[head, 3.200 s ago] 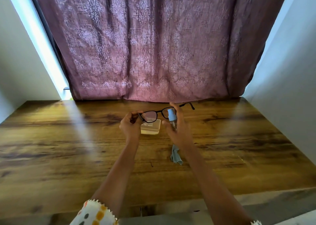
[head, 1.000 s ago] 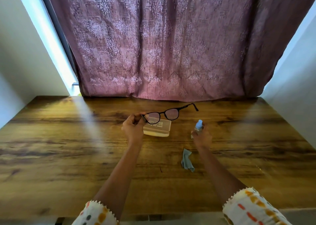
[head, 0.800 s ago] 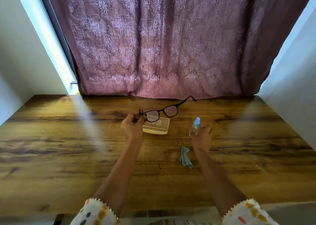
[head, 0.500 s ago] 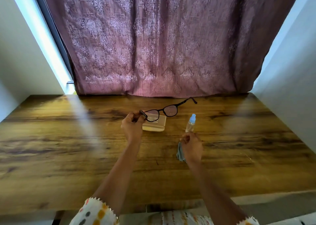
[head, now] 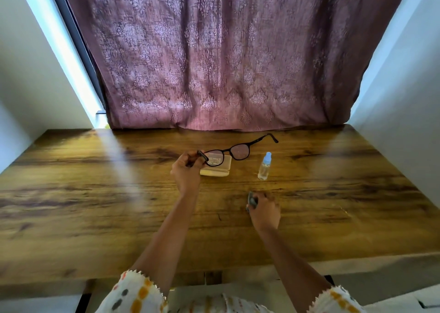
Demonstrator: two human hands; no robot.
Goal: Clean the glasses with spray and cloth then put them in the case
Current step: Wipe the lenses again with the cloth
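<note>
My left hand [head: 187, 173] holds the black-framed glasses [head: 234, 151] by one folded temple, lifted above the table with the other temple sticking out to the right. Under them lies a shut cream glasses case [head: 220, 171]. A small clear spray bottle [head: 264, 166] with a blue cap stands upright to the right of the case, free of any hand. My right hand [head: 264, 209] rests low on the table nearer me, fingers closed around the grey-blue cloth [head: 252, 201], which is mostly hidden in the grip.
The wooden table [head: 95, 205] spreads wide on both sides. A purple patterned curtain [head: 214, 62] hangs along its far edge. White walls stand at the left and right.
My right hand set the spray bottle upright beside the case, let go of it, moved back toward me and closed on the cloth. The left hand kept the glasses raised.
</note>
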